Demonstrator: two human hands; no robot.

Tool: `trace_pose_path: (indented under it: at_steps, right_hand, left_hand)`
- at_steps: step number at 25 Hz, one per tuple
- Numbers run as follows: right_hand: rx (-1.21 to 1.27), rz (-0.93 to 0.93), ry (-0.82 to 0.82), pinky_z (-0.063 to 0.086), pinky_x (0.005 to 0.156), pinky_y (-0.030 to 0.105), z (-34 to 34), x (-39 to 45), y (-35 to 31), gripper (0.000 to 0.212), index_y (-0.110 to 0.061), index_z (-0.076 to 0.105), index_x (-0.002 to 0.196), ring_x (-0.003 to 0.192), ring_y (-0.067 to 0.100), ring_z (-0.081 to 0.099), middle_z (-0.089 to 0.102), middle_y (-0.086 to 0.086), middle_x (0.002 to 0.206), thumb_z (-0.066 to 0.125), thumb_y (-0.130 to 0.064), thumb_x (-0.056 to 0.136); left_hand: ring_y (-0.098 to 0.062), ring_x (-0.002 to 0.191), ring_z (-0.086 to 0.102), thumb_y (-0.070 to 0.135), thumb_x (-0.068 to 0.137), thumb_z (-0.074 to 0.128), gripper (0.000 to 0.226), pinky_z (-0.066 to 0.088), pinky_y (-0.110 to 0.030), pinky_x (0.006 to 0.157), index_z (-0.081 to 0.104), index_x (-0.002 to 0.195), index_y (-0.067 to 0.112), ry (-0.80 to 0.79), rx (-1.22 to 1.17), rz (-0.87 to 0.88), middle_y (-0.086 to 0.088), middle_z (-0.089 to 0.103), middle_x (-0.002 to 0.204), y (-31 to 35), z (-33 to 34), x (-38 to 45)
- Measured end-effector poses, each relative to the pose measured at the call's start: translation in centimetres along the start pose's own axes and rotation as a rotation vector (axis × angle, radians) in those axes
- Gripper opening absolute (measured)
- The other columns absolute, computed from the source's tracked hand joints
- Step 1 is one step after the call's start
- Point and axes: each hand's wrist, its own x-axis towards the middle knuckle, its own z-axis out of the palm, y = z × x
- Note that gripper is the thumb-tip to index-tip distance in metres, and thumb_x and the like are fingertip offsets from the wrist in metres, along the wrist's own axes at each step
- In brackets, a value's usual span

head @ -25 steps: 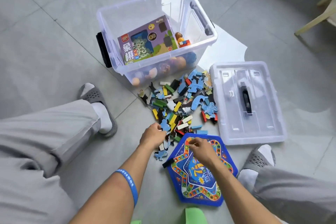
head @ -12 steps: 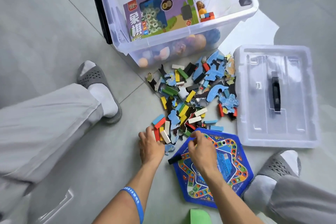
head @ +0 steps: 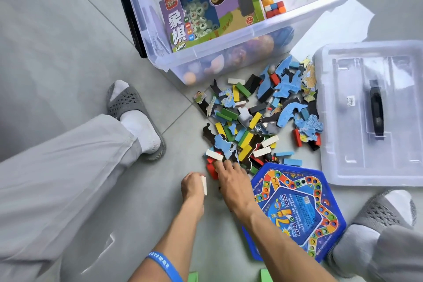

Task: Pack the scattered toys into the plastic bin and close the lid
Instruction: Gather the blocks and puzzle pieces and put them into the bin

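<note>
Grey tiled floor all round, seen from the head camera, looking down between two legs in pale trousers, grey slippers over white socks.

Plastic bin at the top middle, clear-walled, open, black latch on its left end. Inside: purple chess-set box leaning at a tilt, small coloured cubes and a little figure beside it, balls dimly visible through the near wall. Lid off, flat on the floor to the right of the bin, black handle along its middle.

Scattered toys in a heap between bin and lid: wooden blocks in yellow, green, red, white, black and blue, mixed with blue puzzle pieces. Blue hexagonal game board flat on the floor just below the heap, near the right foot.

Left hand at the heap's near left edge, fingers curled round a white block standing on end; blue wristband further down the forearm. Right hand just beside the left, crossing over the board's left corner, fingers bent down onto red and white blocks at the heap's lower edge; cannot tell whether anything is actually gripped. Green scraps at the bottom edge, too cropped to identify.
</note>
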Motion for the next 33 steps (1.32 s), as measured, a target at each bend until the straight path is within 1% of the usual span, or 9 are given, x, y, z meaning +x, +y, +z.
trace_pose_path:
  at_steps: [4,7,10,15,18,21,28,31,33]
  right_hand:
    - [0.561,0.260,0.123,0.043,0.063,0.032,-2.1,-1.0,1.3,0.022,-0.021,0.054,0.107,0.081,0.020,0.057,0.062,-0.001,0.096,0.046,-0.015,0.088]
    - [0.724,0.528,0.225,0.037,0.055,0.032,-3.3,-2.3,4.0,0.017,-0.020,0.050,0.081,0.071,0.021,0.053,0.058,-0.001,0.076,0.042,-0.005,0.083]
    - [0.520,0.615,0.212,0.037,0.058,0.032,-4.6,-3.1,6.1,0.013,-0.021,0.050,0.085,0.074,0.021,0.054,0.058,-0.002,0.083,0.047,-0.009,0.081]
    - [-0.029,0.293,0.197,0.040,0.050,0.032,-5.2,-2.0,7.7,0.029,-0.019,0.055,0.119,0.059,0.023,0.052,0.056,0.000,0.108,0.047,-0.007,0.094]
    - [-0.153,0.186,0.136,0.039,0.045,0.033,-5.1,-0.1,7.9,0.023,-0.016,0.055,0.118,0.059,0.025,0.056,0.056,0.002,0.112,0.045,-0.008,0.098]
    - [-0.190,0.150,0.153,0.034,0.045,0.033,-4.9,0.7,8.3,0.011,-0.013,0.055,0.107,0.058,0.025,0.052,0.053,0.004,0.102,0.049,-0.008,0.098]
    - [0.691,0.552,0.301,0.050,0.056,0.043,-6.4,0.5,9.3,0.017,-0.010,0.051,0.082,0.059,0.022,0.059,0.064,0.011,0.068,0.057,-0.025,0.084]
    - [1.156,0.677,0.249,0.050,0.047,0.035,-6.4,-0.7,9.3,0.004,-0.009,0.049,0.084,0.050,0.020,0.060,0.064,0.015,0.065,0.051,-0.007,0.083]
    - [1.101,0.687,0.225,0.043,0.045,0.030,-5.9,-1.5,9.2,0.014,-0.014,0.052,0.094,0.051,0.018,0.055,0.061,0.010,0.069,0.045,-0.004,0.086]
  left_hand:
    - [-0.018,0.043,0.048,0.022,0.085,0.045,0.020,0.042,-0.022,0.046,0.053,0.069,0.013,-0.244,-0.353,-0.155,-0.006,0.053,0.053,1.0,0.4,-0.7]
    - [-0.019,0.049,0.046,0.028,0.081,0.064,0.020,0.034,-0.022,0.044,0.053,0.072,0.014,-0.107,-0.059,0.079,0.001,0.054,0.054,0.5,1.2,-0.1]
    - [-0.021,0.074,0.055,0.030,0.072,0.069,0.021,0.037,-0.027,0.061,0.054,0.083,0.021,0.100,0.487,0.374,0.006,0.060,0.078,-0.4,2.0,0.0]
    - [-0.018,0.078,0.053,0.023,0.078,0.069,0.028,0.038,-0.028,0.062,0.046,0.092,0.027,0.111,0.718,0.596,0.005,0.056,0.089,-0.5,2.8,-0.3]
    - [-0.015,0.067,0.054,0.028,0.079,0.064,0.016,0.039,-0.026,0.061,0.052,0.089,0.022,0.081,0.625,0.483,0.004,0.057,0.082,-0.6,2.6,-0.3]
    - [-0.014,0.039,0.046,0.021,0.077,0.056,0.012,0.044,-0.024,0.043,0.062,0.077,0.011,-0.172,0.055,0.080,-0.001,0.049,0.056,0.1,2.1,-0.4]
    - [-0.018,0.043,0.056,-0.007,0.072,0.040,0.022,0.048,-0.024,0.043,0.056,0.079,0.007,-0.333,-0.428,-0.058,-0.007,0.055,0.055,2.4,1.0,-0.4]
    - [-0.019,0.045,0.045,-0.001,0.073,0.048,0.016,0.039,-0.022,0.043,0.059,0.072,0.011,-0.170,-0.322,0.129,-0.001,0.052,0.050,2.9,1.7,-0.3]
    - [-0.018,0.057,0.050,0.007,0.077,0.058,0.013,0.038,-0.024,0.052,0.064,0.076,0.019,0.009,0.030,0.388,0.003,0.061,0.065,3.2,2.0,-0.2]
